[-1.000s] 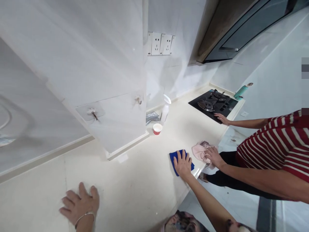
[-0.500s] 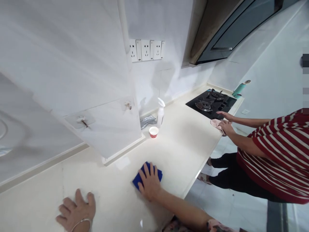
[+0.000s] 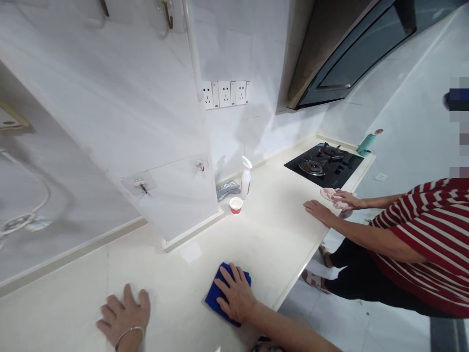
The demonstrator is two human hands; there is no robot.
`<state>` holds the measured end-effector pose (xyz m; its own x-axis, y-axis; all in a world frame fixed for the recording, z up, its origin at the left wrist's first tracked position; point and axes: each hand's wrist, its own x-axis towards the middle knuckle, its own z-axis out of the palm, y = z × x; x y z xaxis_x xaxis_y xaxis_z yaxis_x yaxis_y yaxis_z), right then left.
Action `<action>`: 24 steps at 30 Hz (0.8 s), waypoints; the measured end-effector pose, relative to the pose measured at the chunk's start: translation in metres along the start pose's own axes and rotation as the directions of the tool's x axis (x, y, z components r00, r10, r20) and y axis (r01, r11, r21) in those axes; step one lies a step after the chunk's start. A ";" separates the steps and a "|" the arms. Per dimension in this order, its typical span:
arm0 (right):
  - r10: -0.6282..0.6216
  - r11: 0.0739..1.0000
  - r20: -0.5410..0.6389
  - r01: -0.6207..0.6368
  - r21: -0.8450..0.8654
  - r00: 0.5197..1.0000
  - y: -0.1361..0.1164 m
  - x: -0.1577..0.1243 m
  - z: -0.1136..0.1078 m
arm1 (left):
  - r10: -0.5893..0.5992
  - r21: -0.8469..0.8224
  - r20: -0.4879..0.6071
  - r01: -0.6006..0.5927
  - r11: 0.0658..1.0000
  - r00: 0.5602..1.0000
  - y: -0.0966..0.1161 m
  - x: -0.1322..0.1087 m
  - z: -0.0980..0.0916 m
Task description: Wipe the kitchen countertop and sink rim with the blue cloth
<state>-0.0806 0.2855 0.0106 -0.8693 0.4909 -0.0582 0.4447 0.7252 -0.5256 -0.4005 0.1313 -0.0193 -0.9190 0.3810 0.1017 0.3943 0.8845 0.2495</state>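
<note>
My right hand [image 3: 237,293] lies over a folded blue cloth [image 3: 216,298], fingers spread, holding it pressed to the pale countertop [image 3: 176,288]. To the left, my left hand [image 3: 126,313] rests palm down on the counter with its fingers apart and nothing in it; a bracelet circles that wrist. Beyond the blue cloth stand a small white-and-red cup [image 3: 236,206] and a white spray bottle [image 3: 246,182]. Behind them a silvery packet [image 3: 227,189] lies against the wall.
At right, a co-worker in a striped top [image 3: 436,230] has one hand on a pink cloth [image 3: 331,194] and the other on the counter. Past them are a black gas hob [image 3: 324,165] and a green bottle [image 3: 367,143]. A wall corner [image 3: 166,244] juts onto the counter.
My right hand has drawn the blue cloth nearer to me. The co-worker's one hand has moved off the pink cloth onto the counter. The view has shifted slightly.
</note>
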 end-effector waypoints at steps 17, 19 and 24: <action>0.291 0.903 -0.421 -0.392 -0.174 0.859 0.110 0.012 -0.029 | 0.476 -0.668 0.618 0.099 0.738 0.625 0.057 -0.072 -0.041; 0.337 0.874 -0.461 -0.455 -0.171 0.821 0.117 0.019 -0.033 | 0.468 -0.695 0.616 0.157 0.702 0.634 0.063 -0.073 -0.043; 0.414 0.826 -0.504 -0.545 -0.142 0.758 0.116 0.037 -0.037 | 0.420 -0.756 0.528 0.184 0.628 0.738 0.093 -0.056 -0.039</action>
<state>-0.0528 0.4056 -0.0212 -0.3660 0.9156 0.1665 0.8720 0.3999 -0.2824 -0.3128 0.1818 0.0357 -0.5104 0.7947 -0.3286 0.0748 0.4217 0.9036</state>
